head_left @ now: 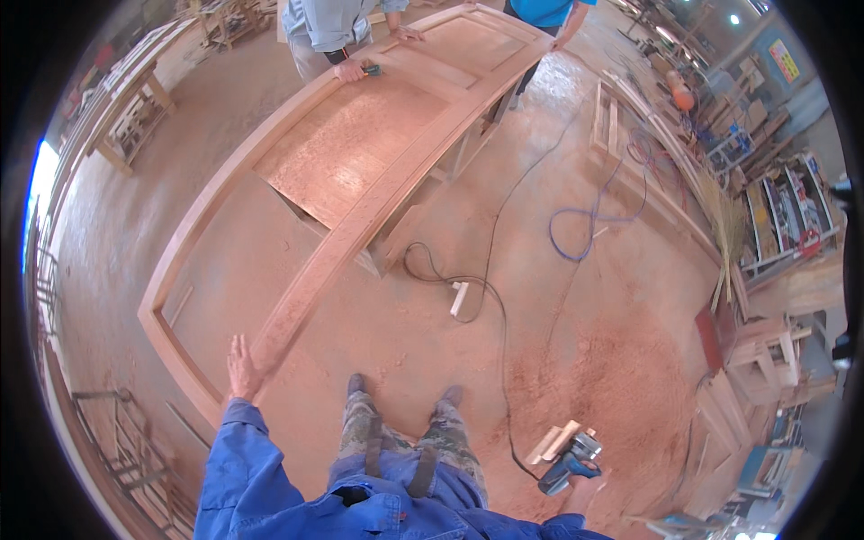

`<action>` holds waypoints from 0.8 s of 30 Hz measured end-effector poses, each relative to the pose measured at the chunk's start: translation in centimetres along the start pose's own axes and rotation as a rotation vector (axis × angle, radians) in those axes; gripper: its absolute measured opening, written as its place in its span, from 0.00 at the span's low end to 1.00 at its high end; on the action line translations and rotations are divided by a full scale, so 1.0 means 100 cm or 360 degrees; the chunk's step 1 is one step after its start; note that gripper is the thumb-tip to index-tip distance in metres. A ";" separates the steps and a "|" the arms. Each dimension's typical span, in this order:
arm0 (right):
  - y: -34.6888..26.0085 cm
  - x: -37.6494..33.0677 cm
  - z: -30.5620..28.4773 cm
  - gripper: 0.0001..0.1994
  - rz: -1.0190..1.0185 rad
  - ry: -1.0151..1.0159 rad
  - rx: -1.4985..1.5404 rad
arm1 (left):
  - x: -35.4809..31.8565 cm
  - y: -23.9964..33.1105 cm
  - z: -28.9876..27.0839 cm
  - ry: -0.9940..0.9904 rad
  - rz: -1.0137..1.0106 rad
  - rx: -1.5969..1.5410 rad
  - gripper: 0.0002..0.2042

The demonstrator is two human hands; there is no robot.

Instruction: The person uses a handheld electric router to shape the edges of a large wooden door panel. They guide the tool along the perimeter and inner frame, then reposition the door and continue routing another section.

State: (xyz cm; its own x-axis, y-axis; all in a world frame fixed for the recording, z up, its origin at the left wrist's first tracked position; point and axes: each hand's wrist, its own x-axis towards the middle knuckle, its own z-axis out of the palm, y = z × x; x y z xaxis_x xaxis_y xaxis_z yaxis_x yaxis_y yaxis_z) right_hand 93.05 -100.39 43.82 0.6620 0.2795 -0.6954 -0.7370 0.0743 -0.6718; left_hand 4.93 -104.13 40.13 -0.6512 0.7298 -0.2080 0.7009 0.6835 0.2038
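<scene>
A large reddish wooden door frame (315,288) with inset panels stretches from my left side to the far end of the view. My left hand (243,371) is at the near corner of this frame, fingers stretched out, touching or just beside its edge. Low on the right, my right hand (587,491) is closed on the handle of a blue and black corded power tool, apparently an electric planer (571,470). Light wooden blocks (551,445) show right beside the tool. My fingers on its handle are partly hidden.
Two people stand at the frame's far end, one in a grey shirt (326,22), one in a blue shirt (544,13). A black cord (504,360) crosses the dusty floor. Reddish sawdust (612,387) lies right. Wood offcuts (724,405) and a metal rack (126,450) stand at the sides.
</scene>
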 end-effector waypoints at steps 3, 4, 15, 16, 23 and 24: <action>0.029 -0.080 -0.037 0.29 -0.0075 0.0294 0.0096 | 0.024 -0.028 0.007 -0.0286 0.0111 0.0037 0.54; 0.036 -0.106 -0.042 0.29 -0.0150 0.0381 0.0035 | 0.030 -0.031 0.008 -0.0405 0.0128 0.0009 0.56; 0.154 -0.178 -0.102 0.32 0.0176 0.0499 0.0189 | 0.023 -0.004 0.023 -0.0416 0.0236 -0.0072 0.56; 0.174 -0.174 -0.094 0.32 0.0216 0.0495 0.0189 | 0.022 -0.007 0.023 -0.0385 0.0210 -0.0032 0.56; 0.291 -0.102 -0.111 0.32 0.0560 0.0445 0.0404 | 0.024 0.007 0.023 -0.0235 0.0162 0.0153 0.56; 0.308 -0.077 -0.118 0.34 0.0532 0.0408 0.0360 | 0.024 0.020 0.027 -0.0235 0.0121 0.0167 0.56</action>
State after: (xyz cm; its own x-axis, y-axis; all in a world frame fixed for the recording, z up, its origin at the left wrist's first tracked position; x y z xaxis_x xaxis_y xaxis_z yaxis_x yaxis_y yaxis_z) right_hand 66.84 -111.50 25.44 0.3750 0.0804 -0.9235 -0.9076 0.2350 -0.3480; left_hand 5.58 -101.09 37.45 -0.5510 0.7641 -0.3356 0.7779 0.6159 0.1250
